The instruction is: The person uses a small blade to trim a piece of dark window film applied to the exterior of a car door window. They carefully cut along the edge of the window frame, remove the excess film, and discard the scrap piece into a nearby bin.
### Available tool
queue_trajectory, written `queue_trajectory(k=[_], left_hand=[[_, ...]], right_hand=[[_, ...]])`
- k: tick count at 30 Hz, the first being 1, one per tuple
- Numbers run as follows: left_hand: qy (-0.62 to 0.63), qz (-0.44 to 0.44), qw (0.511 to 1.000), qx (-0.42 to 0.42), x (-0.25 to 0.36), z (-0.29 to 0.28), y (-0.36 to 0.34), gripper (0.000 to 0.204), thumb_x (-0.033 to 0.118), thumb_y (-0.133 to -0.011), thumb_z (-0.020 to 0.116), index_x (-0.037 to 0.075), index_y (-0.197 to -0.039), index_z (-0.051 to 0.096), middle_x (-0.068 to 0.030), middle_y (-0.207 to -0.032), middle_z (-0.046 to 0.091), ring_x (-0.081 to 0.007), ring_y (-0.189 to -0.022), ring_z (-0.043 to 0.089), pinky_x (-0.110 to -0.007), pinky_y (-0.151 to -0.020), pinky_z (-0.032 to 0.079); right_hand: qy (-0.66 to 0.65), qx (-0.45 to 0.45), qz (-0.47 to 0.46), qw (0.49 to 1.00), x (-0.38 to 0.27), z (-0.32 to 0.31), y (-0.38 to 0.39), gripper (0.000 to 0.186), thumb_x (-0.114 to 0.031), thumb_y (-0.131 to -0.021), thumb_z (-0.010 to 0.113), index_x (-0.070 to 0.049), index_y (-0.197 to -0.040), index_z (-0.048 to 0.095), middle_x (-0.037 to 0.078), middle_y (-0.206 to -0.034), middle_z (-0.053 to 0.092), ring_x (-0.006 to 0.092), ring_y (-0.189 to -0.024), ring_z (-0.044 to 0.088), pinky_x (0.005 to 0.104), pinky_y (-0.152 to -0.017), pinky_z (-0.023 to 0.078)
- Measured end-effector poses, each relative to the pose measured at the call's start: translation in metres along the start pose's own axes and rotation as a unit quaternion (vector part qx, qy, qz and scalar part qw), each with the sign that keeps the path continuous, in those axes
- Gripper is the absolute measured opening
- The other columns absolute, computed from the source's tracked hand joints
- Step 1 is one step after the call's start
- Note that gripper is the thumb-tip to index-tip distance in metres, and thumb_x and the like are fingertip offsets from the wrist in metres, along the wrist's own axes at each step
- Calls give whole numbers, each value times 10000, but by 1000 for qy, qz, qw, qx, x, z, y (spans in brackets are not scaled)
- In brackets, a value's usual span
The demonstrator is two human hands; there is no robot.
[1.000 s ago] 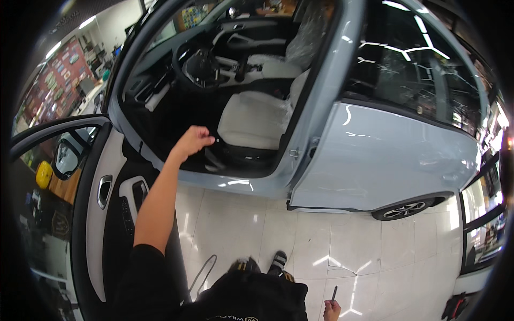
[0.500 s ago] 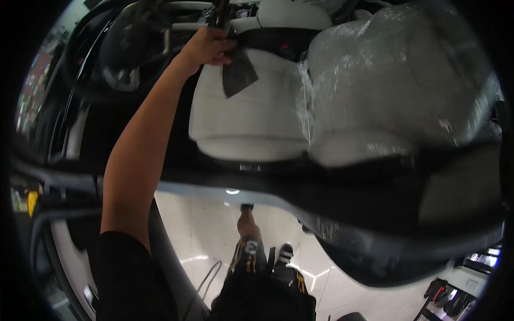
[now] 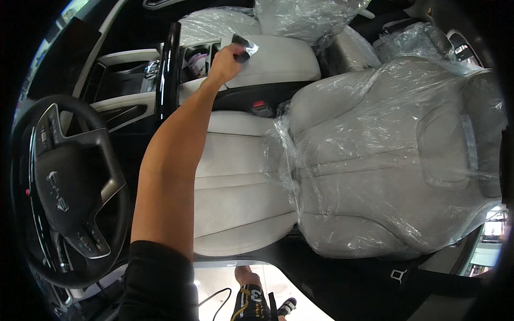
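Observation:
My left hand (image 3: 227, 63) reaches across the driver's seat cushion (image 3: 233, 176) with its fingers closed on a small dark, shiny flat piece (image 3: 243, 48). That piece is over the light grey armrest (image 3: 278, 61) of the centre console, at its end beside an open compartment (image 3: 195, 61) holding pink items. I cannot tell whether the piece touches the armrest. My right hand is out of view.
A black steering wheel (image 3: 115, 176) stands at the left. The seat backrest (image 3: 364, 160) on the right has clear plastic over it, as do the far seats (image 3: 305, 16). Below, my leg and foot show over the pale floor (image 3: 214, 278) beside a cable.
From outside the open door I have leaned into the car. My left arm has moved further across the seat to the console with the dark piece. My right hand, seen earlier, has left view.

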State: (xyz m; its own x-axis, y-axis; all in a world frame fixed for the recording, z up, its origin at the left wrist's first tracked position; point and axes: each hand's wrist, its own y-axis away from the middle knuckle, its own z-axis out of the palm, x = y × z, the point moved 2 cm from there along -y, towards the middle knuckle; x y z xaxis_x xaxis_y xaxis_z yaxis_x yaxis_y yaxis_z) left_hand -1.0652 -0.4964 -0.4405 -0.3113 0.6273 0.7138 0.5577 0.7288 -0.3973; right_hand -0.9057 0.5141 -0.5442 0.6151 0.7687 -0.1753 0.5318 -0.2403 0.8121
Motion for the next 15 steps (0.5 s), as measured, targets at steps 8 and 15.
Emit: queue_trajectory(k=[8, 15], left_hand=[[-172, -65, 983, -5, 12, -6, 33, 562, 12, -687, 663, 225, -1203, 601, -127, -1385, 475, -383, -1307, 387, -630, -966, 338], [-93, -11, 995, 46, 115, -14, 305, 631, -79, -613, 608, 134, -1204, 556, -133, -1330, 453, -395, -1242, 381, -534, -998, 343]], right_hand=[[17, 0, -8, 1000, -1, -4, 5, 335, -337, -890, 617, -18, -957, 698, 66, -633, 588, 161, -580, 561, 320, -520, 423], [4, 2, -20, 1000, 99, -13, 12, 348, -355, -887, 619, -26, -959, 702, 89, -660, 626, 187, -622, 611, 345, -559, 469]])
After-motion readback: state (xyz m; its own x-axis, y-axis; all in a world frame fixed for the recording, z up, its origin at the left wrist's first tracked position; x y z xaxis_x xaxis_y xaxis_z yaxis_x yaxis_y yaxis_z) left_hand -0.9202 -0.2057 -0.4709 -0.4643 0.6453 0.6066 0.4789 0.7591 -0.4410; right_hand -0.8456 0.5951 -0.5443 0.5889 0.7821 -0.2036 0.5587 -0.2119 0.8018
